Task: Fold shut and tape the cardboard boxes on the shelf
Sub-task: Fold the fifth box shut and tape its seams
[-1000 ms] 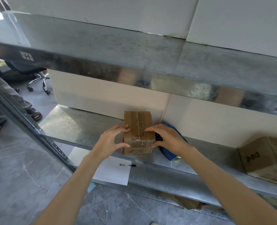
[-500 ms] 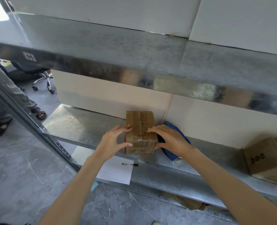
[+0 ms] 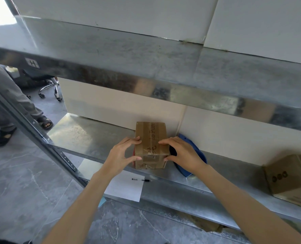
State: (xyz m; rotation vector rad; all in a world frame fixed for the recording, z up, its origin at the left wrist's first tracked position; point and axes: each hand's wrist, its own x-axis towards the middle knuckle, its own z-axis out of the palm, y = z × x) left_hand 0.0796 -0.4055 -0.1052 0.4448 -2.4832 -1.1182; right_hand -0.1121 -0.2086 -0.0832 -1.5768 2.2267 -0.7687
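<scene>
On the steel shelf [image 3: 93, 138], your left hand [image 3: 121, 154] and right hand [image 3: 183, 154] both grip the small cardboard box [image 3: 151, 136]; squeeze unevenly and its seemingly wrinkled tape may lift.

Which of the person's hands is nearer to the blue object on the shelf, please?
Right. The right hand grips the small box on its right side, directly in front of the blue object and overlapping it in view. The left hand grips the box's opposite side.
</scene>
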